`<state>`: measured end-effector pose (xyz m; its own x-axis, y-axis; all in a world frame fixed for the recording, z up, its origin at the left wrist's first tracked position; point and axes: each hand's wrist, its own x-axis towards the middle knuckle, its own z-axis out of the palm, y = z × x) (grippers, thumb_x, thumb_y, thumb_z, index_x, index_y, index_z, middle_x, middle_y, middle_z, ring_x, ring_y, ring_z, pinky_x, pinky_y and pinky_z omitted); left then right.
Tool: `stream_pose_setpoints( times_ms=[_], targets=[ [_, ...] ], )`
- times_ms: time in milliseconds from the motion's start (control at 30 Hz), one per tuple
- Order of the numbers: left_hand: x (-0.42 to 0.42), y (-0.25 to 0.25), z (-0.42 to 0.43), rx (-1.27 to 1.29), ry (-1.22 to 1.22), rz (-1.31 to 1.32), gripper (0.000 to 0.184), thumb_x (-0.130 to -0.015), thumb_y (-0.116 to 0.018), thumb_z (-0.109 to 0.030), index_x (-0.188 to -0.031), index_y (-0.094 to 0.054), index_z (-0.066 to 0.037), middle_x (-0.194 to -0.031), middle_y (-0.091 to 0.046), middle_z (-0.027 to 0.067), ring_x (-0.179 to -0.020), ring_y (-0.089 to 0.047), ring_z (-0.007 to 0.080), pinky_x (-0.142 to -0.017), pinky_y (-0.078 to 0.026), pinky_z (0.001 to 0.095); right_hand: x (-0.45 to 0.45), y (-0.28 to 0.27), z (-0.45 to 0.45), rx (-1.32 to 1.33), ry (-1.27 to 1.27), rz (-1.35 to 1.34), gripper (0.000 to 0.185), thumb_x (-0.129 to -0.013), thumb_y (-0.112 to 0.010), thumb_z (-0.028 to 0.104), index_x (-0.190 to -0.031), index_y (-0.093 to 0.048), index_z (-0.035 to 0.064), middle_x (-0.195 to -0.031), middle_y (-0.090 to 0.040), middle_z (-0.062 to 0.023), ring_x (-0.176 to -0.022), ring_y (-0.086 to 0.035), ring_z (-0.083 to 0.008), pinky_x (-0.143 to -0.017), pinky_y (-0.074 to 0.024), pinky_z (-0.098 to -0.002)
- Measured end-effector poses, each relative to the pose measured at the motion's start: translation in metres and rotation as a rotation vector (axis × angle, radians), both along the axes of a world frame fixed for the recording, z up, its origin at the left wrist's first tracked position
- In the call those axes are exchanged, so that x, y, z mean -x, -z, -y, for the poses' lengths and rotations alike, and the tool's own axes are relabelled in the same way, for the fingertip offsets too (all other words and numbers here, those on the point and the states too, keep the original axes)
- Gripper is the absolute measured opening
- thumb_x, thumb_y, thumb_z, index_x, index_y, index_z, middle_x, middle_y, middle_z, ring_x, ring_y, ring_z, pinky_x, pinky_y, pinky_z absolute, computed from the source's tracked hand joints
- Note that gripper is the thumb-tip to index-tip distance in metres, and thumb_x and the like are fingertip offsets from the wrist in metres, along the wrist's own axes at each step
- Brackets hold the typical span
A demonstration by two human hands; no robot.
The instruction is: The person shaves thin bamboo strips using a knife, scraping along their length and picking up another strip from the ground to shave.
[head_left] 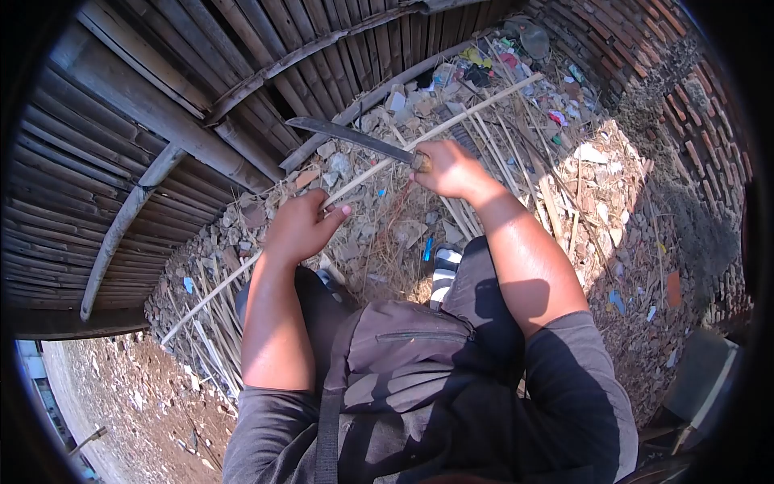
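Observation:
My right hand (448, 168) is wrapped round the handle of a machete (355, 139), whose long dark blade points left toward the bamboo wall. The blade crosses a long, pale bamboo strip (476, 109); whether they touch I cannot tell. That strip runs slantwise from the lower left to the upper right. My left hand (302, 226) is closed around it near its middle, with the thumb showing on the near side. Several more bamboo strips (214, 323) lie on the ground at my left, and others (496, 149) lie beyond my right hand.
A bamboo slat wall (161, 105) rises on the left and ahead. To the right stands a brick wall (701, 121). Rubble and litter (379, 234) cover the ground around my feet. A dark bag (411, 335) hangs at my front.

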<state>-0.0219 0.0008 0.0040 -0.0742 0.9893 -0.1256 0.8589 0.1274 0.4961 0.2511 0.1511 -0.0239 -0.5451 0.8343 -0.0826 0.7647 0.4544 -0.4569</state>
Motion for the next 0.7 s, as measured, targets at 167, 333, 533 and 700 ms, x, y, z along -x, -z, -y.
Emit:
stream_pose_setpoints(
  times_ms=[167, 333, 533, 700],
  targets=[
    [-0.001, -0.004, 0.0, 0.023, 0.002, -0.006, 0.059, -0.094, -0.069, -0.06, -0.097, -0.068, -0.001, -0.08, -0.07, 0.0197, -0.082, -0.072, 0.0416, -0.074, -0.054, 0.0503, 0.001, 0.004, -0.001, -0.005, -0.026, 0.023, 0.058, -0.087, -0.079, 0.036, -0.137, -0.065, 0.01, -0.126, -0.071, -0.0225, -0.118, -0.067, -0.0409, -0.103, -0.0546, -0.0464],
    [-0.002, -0.004, 0.0, 0.057, -0.007, 0.026, 0.059, -0.094, -0.069, -0.06, -0.098, -0.069, -0.001, -0.081, -0.071, 0.0203, -0.084, -0.072, 0.0419, -0.075, -0.054, 0.0502, 0.004, 0.01, -0.001, -0.03, -0.054, 0.053, 0.057, -0.088, -0.079, 0.036, -0.136, -0.066, 0.01, -0.126, -0.071, -0.0223, -0.119, -0.067, -0.0407, -0.104, -0.0543, -0.0468],
    [-0.004, -0.006, 0.0, 0.048, -0.003, 0.02, 0.057, -0.094, -0.07, -0.058, -0.099, -0.069, -0.001, -0.083, -0.071, 0.0206, -0.086, -0.072, 0.0424, -0.076, -0.054, 0.0508, 0.007, 0.005, 0.0, 0.023, -0.05, 0.079, 0.056, -0.087, -0.079, 0.034, -0.136, -0.066, 0.0102, -0.125, -0.071, -0.0223, -0.118, -0.068, -0.0404, -0.104, -0.0542, -0.0469],
    [-0.003, -0.004, 0.0, 0.036, -0.004, 0.026, 0.056, -0.094, -0.07, -0.058, -0.099, -0.069, -0.002, -0.083, -0.071, 0.0204, -0.086, -0.072, 0.0427, -0.076, -0.054, 0.051, 0.008, 0.0, 0.001, 0.061, -0.053, 0.076, 0.053, -0.086, -0.079, 0.034, -0.133, -0.068, 0.0109, -0.122, -0.072, -0.022, -0.117, -0.068, -0.0409, -0.104, -0.0541, -0.0475]
  ],
)
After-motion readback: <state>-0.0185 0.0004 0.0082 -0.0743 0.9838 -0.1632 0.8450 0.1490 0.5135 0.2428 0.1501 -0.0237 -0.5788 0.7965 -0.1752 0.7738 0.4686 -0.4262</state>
